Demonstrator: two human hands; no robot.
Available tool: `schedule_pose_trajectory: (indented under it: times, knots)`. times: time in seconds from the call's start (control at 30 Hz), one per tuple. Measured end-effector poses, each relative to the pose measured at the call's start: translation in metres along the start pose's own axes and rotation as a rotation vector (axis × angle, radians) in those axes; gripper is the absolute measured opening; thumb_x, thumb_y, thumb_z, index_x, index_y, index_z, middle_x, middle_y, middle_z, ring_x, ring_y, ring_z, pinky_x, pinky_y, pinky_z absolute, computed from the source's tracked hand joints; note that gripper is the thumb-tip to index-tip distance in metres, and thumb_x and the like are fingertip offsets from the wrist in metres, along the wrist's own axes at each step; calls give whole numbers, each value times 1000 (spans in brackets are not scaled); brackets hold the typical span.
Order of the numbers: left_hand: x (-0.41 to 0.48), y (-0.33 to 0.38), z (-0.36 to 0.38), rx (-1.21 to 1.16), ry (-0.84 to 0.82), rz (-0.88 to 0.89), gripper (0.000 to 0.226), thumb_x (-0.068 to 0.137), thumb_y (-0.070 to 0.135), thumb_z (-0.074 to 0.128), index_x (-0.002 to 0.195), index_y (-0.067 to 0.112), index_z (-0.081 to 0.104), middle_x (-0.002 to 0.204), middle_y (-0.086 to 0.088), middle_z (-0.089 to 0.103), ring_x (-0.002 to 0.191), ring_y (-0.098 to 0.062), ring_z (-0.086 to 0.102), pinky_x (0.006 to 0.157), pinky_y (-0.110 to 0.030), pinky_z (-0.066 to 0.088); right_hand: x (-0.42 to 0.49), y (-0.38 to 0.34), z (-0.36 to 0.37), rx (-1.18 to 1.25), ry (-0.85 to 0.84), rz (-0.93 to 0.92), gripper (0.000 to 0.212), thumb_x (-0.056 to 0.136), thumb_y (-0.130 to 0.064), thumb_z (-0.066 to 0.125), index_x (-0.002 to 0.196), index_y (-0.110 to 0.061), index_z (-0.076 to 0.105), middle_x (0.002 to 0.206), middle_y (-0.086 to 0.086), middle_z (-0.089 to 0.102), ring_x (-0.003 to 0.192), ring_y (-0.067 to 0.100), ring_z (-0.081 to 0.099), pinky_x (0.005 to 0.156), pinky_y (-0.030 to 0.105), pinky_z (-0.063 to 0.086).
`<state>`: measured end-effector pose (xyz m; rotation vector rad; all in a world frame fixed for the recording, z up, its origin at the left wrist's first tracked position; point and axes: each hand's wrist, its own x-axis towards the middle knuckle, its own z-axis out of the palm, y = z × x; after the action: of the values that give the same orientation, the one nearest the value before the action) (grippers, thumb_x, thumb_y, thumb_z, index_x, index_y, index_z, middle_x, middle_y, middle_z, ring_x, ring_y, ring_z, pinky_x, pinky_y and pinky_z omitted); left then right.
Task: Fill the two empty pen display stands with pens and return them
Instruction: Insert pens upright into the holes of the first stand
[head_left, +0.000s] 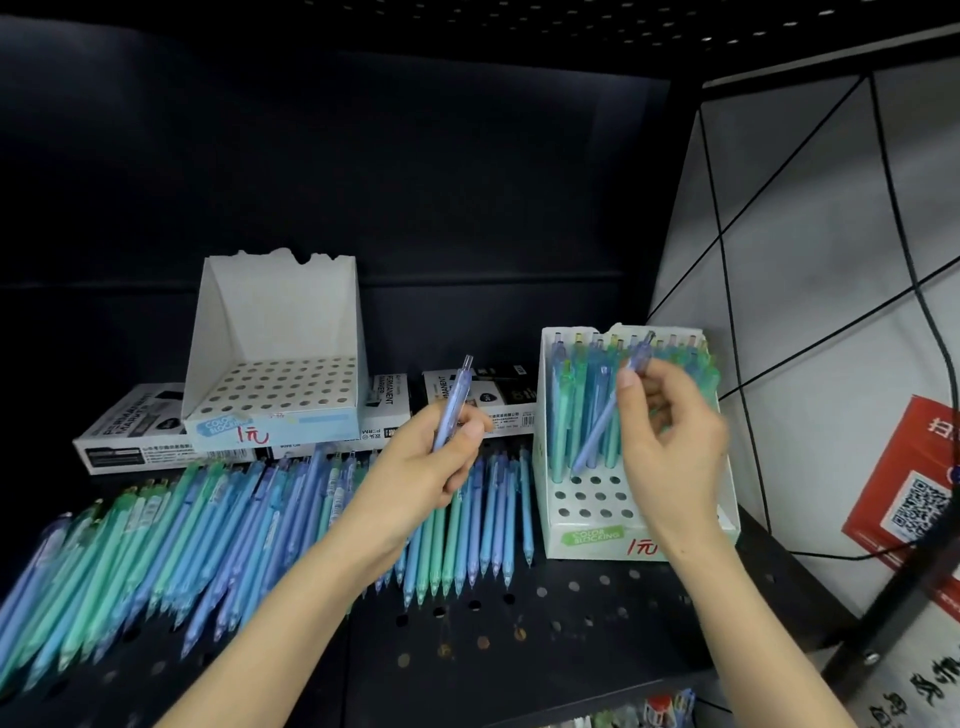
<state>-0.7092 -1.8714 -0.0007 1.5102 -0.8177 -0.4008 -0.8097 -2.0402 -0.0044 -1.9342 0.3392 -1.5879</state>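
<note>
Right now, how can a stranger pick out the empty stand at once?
Look at the black shelf. At its back left, on flat marker boxes, sits the empty stand. Unlike the right stand, its holes are all bare and its label is blue.

Empty stand sits left of part-filled stand; loose pens lie flat.

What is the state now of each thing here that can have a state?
Left display stand: empty.
Right display stand: partly filled, front holes free.
Loose pens: lying on the shelf.
Left hand: grips a lilac pen, upright.
Right hand: pinches a second pen, tilted, tip down near the free holes.
</note>
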Motion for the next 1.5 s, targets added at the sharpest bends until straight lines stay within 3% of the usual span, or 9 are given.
schedule_pose_trajectory:
  times: [0.13,0.27,0.5,0.83,1.07,1.2,1.3,1.4,1.5]
  knots:
    - [-1,1,1,-6,-4,6,18,91,28,52,102,15,59,60,8,43,53,-6,37,45,-13,31,4,-1,0,-42,17,-48,16,89,-35,49,93,-24,60,71,-18,55,65,1,53,57,11,41]
    - [-2,2,2,-60,2,13,37,84,49,44,102,20,58,64,8,47,55,-6,40,45,-12,32,5,1,0,-46,27,-29,11,90,-32,51,91,-25,59,71,-17,56,64,2,52,56,17,43]
    - [0,-2,2,-67,123,51,9,97,25,42,90,22,47,63,5,47,55,-9,39,47,-16,31,6,-1,-4,-110,27,-1,5,90,-27,54,89,-25,58,68,-19,54,62,-3,52,56,13,41]
    - [-2,-2,5,-22,90,136,5,90,16,56,88,21,56,73,8,54,66,-4,48,58,-15,39,3,-10,-7,-351,-150,24,19,88,-23,62,97,-7,66,69,-8,61,59,9,56,57,24,46]
    - [-6,0,9,84,65,191,8,85,17,62,87,24,59,83,9,60,80,-3,55,77,-17,46,0,-24,-4,-494,-234,73,21,87,-28,64,99,-11,61,62,-13,54,58,12,55,60,28,45]
    - [-6,-1,10,111,46,189,7,85,18,63,88,23,60,85,5,61,82,-7,56,78,-21,47,2,-24,-6,-498,-326,163,20,85,-34,65,92,-15,64,67,-15,57,66,12,60,67,35,52]
    - [-5,-1,11,119,35,199,7,85,18,64,90,23,61,86,4,61,82,-7,57,78,-22,48,1,-32,-15,-588,-299,117,31,84,-44,62,104,-20,64,79,-13,66,66,8,57,60,25,45]
    - [-7,0,14,97,10,224,8,84,18,65,89,23,62,83,8,61,81,-6,57,77,-21,48,-8,-47,-25,-388,-227,72,36,81,-53,54,98,-25,68,71,-16,63,61,5,55,55,17,41]
    - [-9,1,22,97,-51,252,9,83,16,66,88,23,63,81,11,61,81,-6,57,77,-23,49,-19,-53,-25,-69,-422,214,23,80,-48,59,85,-29,71,69,-16,66,66,2,58,59,15,43]
